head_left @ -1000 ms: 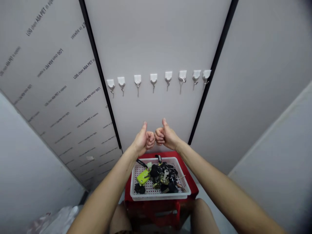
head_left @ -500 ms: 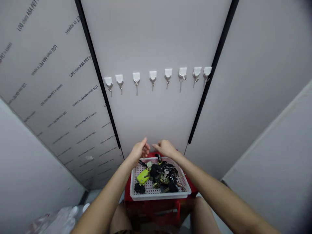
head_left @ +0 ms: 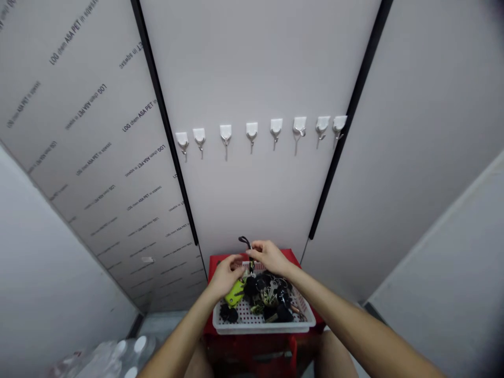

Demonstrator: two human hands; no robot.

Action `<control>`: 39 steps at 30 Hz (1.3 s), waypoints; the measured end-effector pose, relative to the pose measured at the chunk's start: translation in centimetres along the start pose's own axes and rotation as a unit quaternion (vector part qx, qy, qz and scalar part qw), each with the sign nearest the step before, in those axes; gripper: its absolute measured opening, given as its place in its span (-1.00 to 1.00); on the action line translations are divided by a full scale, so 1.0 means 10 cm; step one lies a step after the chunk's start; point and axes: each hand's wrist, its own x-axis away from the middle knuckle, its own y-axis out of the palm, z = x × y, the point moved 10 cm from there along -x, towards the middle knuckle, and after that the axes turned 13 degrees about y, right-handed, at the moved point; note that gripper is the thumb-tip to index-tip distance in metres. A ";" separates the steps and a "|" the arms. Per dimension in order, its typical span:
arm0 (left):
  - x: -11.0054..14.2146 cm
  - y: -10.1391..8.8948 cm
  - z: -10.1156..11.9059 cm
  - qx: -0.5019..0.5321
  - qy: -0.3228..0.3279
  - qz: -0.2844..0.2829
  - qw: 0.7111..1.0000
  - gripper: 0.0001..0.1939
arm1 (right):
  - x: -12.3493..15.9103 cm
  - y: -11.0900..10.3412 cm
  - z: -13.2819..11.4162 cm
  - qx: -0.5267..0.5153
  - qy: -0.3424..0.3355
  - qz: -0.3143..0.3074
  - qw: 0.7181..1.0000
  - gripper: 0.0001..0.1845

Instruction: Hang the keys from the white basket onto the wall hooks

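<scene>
A white perforated tray [head_left: 263,329] in front of me holds a pile of keys and key rings [head_left: 271,294]. Pinched between the fingers of my right hand [head_left: 271,257] is a black key strap [head_left: 244,240], its loop standing up above the tray's far side and its lower end hanging over the keys. My left hand [head_left: 226,275] is over the tray's left side with thumb and fingers apart, close to a bright yellow-green key fob [head_left: 235,294]. Below that fob are small black items [head_left: 229,314].
Several white hooks [head_left: 252,131] run in a row along the pale panel [head_left: 255,194]. Black vertical strips [head_left: 165,115] flank it. Under the tray is a red surface [head_left: 214,261]. Clear bottles with white caps [head_left: 139,345] stand at the lower left.
Both hands have come lower over the tray. My right hand now holds the black strap by its upper part, and the strap stands up. The view has shifted slightly.
</scene>
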 end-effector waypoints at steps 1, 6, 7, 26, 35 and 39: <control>-0.01 0.05 0.07 0.008 0.019 -0.013 1.000 -0.72 | 0.03 0.00 -0.08 -0.016 -0.011 -0.006 1.000 -0.78; -0.04 0.20 0.35 0.077 0.062 -0.057 0.993 -0.73 | 0.08 -0.07 -0.34 -0.114 -0.017 -0.009 0.993 -0.76; -0.05 0.17 0.38 0.092 0.064 -0.047 0.993 -0.72 | 0.07 -0.08 -0.39 -0.130 -0.014 -0.014 0.991 -0.74; -0.54 -1.21 1.31 0.190 0.120 0.223 0.949 -0.68 | -0.49 -0.31 -2.30 -0.141 -0.176 0.091 0.970 -0.81; -0.58 -1.57 1.15 0.180 0.066 0.235 0.953 -0.73 | -0.81 -0.16 -2.43 0.010 -0.107 0.200 0.974 -0.80; -0.59 -1.58 1.02 0.180 0.053 0.225 0.956 -0.76 | -0.88 -0.08 -2.36 0.060 -0.095 0.205 0.972 -0.79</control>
